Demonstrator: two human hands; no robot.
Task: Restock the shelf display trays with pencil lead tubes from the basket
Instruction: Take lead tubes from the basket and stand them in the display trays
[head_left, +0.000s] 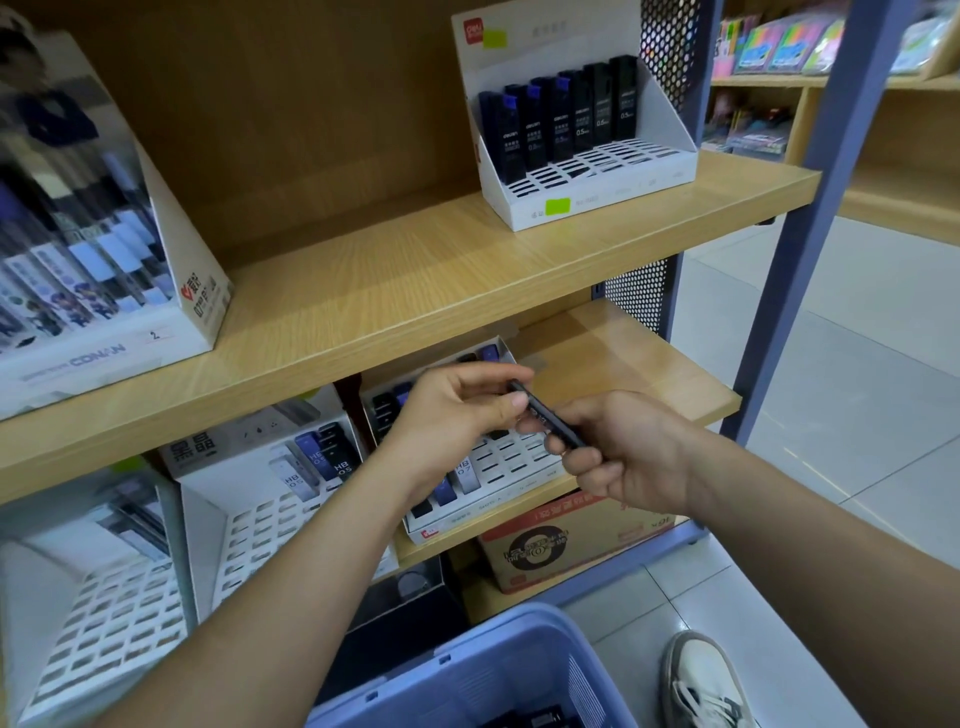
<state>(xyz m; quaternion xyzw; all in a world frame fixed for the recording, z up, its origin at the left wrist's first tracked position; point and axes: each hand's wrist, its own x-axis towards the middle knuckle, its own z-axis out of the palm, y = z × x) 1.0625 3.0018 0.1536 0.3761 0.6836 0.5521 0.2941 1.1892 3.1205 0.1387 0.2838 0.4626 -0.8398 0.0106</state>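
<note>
I see both hands in front of the lower shelf (623, 358), and they share one dark pencil lead tube (545, 415). The left hand (457, 415) pinches the upper end of the tube between thumb and fingers. The right hand (623, 452) has its fingers curled round the lower end, so both are closed on the same tube. The tube is slanted, with its top toward the shelf and its bottom toward me. It is in the air and touches no tray.

Just behind the hands a white display tray (514, 462) stands on the lower shelf. It carries some dark and blue tubes at its back and left side, and its front rows of slots are open. To the left is a second white tray (249, 519) with a few tubes marked HB.

On the upper shelf (415, 270) a white stand (587, 197) holds a row of dark tubes upright at its back, some marked 0.5. At the left end of this shelf is a box marked CONAN (171, 312).

The blue basket (493, 675) is at the bottom of the view, close to me. Some dark things lie in it, but I cannot tell exactly what they are. Beside it is a white shoe (701, 680), and a cardboard box (561, 545) sits under the lower shelf
</note>
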